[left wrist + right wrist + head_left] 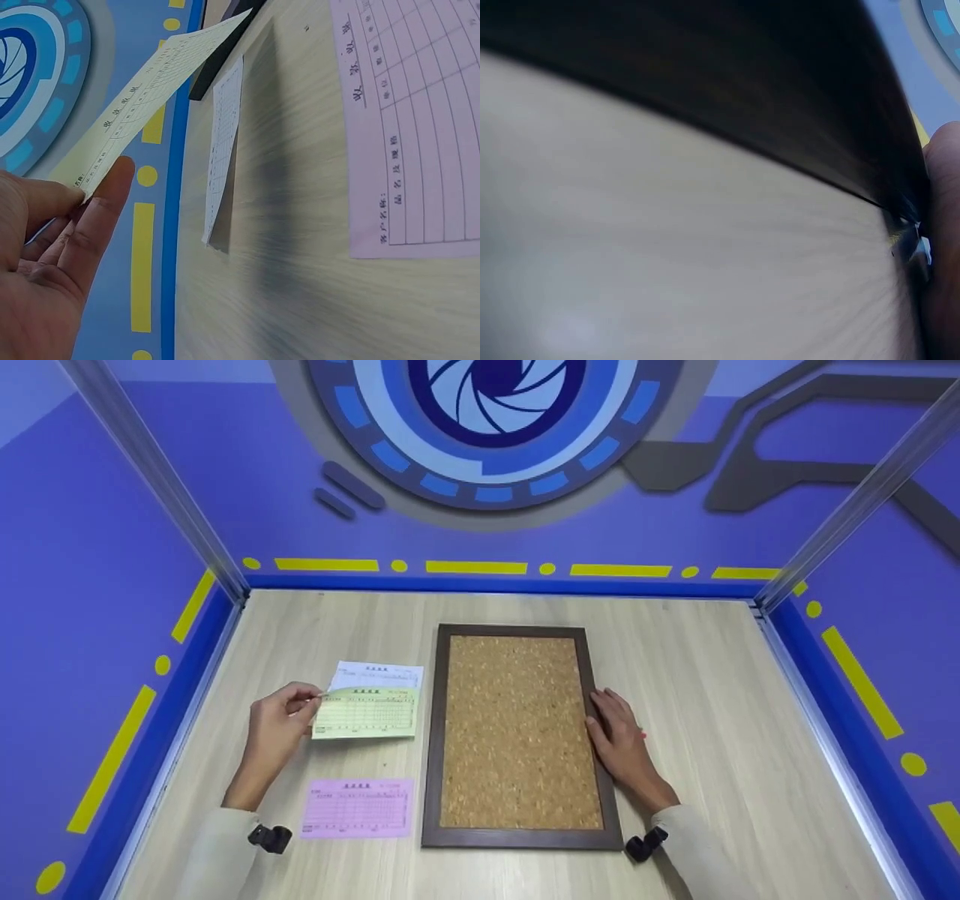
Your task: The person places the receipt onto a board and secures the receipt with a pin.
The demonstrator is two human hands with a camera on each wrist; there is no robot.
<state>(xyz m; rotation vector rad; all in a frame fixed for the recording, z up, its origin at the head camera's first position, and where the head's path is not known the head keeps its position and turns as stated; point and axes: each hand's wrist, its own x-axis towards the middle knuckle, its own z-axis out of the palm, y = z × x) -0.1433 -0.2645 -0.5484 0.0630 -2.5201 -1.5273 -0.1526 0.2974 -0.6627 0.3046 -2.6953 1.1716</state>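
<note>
My left hand (pixel 281 727) pinches a pale green form slip (pixel 365 714) by its left edge, between thumb and fingers. In the left wrist view the slip tilts up above the table, clear of the white slip (pixel 223 142). Part of that white slip is hidden behind the green one in the head view. A pink slip (pixel 357 808) lies flat nearer the person. My right hand (pixel 621 739) rests on the right side of a dark-framed cork board (pixel 523 735), fingertips and thumb touching the frame. A tiny red thing (pixel 643 733) shows beside this hand; its kind is unclear.
The board takes up the middle of the light wood table (pixel 712 697), right of the slips. Blue panels (pixel 487 540) with yellow marks stand behind and at both sides. Black wrist cameras (pixel 270 838) sit on both sleeves. The right wrist view is blurred, with the dark frame (pixel 727 82) close up.
</note>
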